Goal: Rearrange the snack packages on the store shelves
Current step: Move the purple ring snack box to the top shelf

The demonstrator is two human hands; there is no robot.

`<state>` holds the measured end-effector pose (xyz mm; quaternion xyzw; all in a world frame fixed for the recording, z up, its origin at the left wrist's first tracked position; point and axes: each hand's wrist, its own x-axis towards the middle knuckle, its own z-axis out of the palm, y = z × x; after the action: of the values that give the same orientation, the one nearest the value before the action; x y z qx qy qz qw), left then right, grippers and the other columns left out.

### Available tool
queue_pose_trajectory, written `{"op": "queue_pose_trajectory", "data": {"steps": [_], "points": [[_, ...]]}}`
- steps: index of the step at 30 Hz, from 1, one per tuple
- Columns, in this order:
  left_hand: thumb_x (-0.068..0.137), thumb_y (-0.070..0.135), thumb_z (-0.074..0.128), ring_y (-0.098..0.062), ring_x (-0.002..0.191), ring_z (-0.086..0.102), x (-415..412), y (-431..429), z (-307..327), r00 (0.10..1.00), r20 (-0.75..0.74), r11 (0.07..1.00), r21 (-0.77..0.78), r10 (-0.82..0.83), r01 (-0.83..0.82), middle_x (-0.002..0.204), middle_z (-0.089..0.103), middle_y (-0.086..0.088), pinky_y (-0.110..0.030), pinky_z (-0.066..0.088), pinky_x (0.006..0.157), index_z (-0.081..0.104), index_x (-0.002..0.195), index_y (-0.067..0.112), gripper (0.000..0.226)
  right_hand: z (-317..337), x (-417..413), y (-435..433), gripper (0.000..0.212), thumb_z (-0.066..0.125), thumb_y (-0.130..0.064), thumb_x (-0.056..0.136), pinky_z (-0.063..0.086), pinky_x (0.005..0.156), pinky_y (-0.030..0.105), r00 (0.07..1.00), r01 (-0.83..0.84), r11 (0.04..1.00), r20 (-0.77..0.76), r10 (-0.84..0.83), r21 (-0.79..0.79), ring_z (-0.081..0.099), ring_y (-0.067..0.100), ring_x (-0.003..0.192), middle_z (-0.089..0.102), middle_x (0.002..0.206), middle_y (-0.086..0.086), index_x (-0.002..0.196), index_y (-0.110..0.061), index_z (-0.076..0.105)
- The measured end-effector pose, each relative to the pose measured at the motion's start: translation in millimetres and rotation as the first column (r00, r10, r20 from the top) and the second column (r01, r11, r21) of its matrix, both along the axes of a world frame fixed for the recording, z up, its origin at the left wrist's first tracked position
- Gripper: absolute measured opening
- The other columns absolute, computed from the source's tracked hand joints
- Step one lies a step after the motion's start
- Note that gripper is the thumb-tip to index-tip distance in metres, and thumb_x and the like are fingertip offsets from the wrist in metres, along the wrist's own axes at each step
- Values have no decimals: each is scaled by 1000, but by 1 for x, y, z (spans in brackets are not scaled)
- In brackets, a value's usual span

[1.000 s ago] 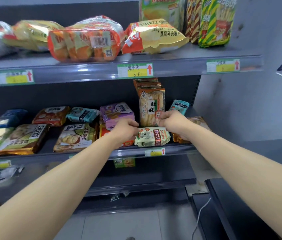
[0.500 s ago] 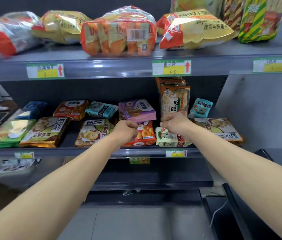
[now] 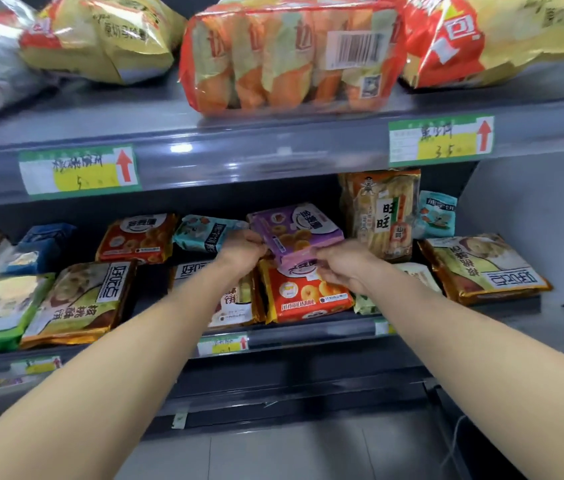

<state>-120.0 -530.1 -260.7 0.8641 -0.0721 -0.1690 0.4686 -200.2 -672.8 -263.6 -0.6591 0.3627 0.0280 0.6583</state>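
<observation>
Purple snack package (image 3: 296, 230) held at both ends over the middle shelf (image 3: 311, 336).
The package is pinched at its left edge by the left grip (image 3: 244, 249) and at its near right corner by the right grip (image 3: 342, 263), with the fingers of both curled closed on the wrapper. It is seen lying atop a red-orange package (image 3: 304, 297), just left of an upright rice-cracker pack (image 3: 381, 209). Larger bags are laid on the upper shelf (image 3: 239, 157) above.

glossy plastic purple packet (image 3: 296, 233), smooth grey metal shelf (image 3: 239, 157)
</observation>
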Motion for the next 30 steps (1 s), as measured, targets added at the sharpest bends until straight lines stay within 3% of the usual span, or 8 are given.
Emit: {"op": "queue_pose_trajectory", "data": {"steps": [4, 8, 13, 16, 21, 24, 27, 30], "points": [[93, 13, 52, -13, 87, 55, 38, -10, -7, 978, 148, 982, 143, -146, 125, 108, 65, -6, -22, 38, 66, 66, 107, 12, 20, -13, 21, 3, 23, 63, -13, 89, 52, 93, 34, 994, 112, 985, -30, -109, 129, 56, 32, 116, 54, 130, 25, 109, -3, 59], [95, 15, 50, -29, 113, 55, 68, -24, -20, 960, 186, 956, 245, -208, 160, 132, 51, -15, -29, 42, 85, 51, 130, 6, 36, -32, 41, 1, 12, 63, -6, 86, 55, 83, 33, 977, 206, 945, -4, -212, 255, 60, 31, 111, 62, 120, 21, 98, -8, 59], [91, 21, 59, -23, 107, 58, 91, -35, -49, 986, -58, 987, 37, -157, 159, 128, 57, -9, -24, 45, 70, 45, 133, 13, 45, -40, 45, -5, 11, 63, -8, 88, 54, 84, 36, 958, 272, 887, -19, -286, 373, 63, 27, 90, 64, 97, 20, 78, -5, 59], [84, 18, 69, -24, 106, 60, 96, -37, -58, 989, -119, 995, -54, -87, 81, 126, 57, -8, -20, 44, 55, 42, 133, 14, 56, -40, 42, -3, 15, 61, -10, 89, 52, 85, 36, 950, 294, 876, -18, -311, 384, 61, 31, 107, 62, 109, 24, 76, -5, 57], [72, 18, 75, -30, 101, 63, 100, -37, -71, 983, -177, 995, -96, -55, 38, 124, 56, -11, -33, 54, 60, 40, 132, 19, 69, -48, 47, 2, 7, 62, -2, 86, 54, 84, 36, 954, 273, 882, 12, -301, 385, 62, 30, 104, 63, 111, 19, 84, -6, 56], [61, 28, 80, -32, 104, 61, 100, -36, -77, 991, -131, 998, -67, -12, 3, 129, 51, -13, -47, 57, 79, 42, 131, 19, 80, -56, 53, 4, 14, 60, -6, 89, 54, 83, 38, 939, 308, 880, 31, -341, 363, 62, 33, 107, 62, 113, 21, 101, -5, 54], [47, 44, 83, -34, 114, 56, 95, -33, -78, 996, -82, 998, -58, 22, -27, 133, 44, -13, -48, 52, 92, 39, 131, 14, 99, -59, 53, 6, 19, 57, -8, 92, 54, 75, 36, 931, 327, 878, 42, -363, 350, 64, 32, 103, 63, 109, 20, 110, -4, 54], [69, 24, 79, -36, 117, 56, 77, -31, -70, 991, -106, 977, -191, 80, -100, 133, 50, -17, -41, 51, 90, 35, 126, 8, 73, -61, 50, 7, 7, 55, -10, 94, 57, 56, 30, 938, 308, 890, 51, -344, 338, 64, 25, 73, 63, 90, 19, 93, -3, 56]]}}
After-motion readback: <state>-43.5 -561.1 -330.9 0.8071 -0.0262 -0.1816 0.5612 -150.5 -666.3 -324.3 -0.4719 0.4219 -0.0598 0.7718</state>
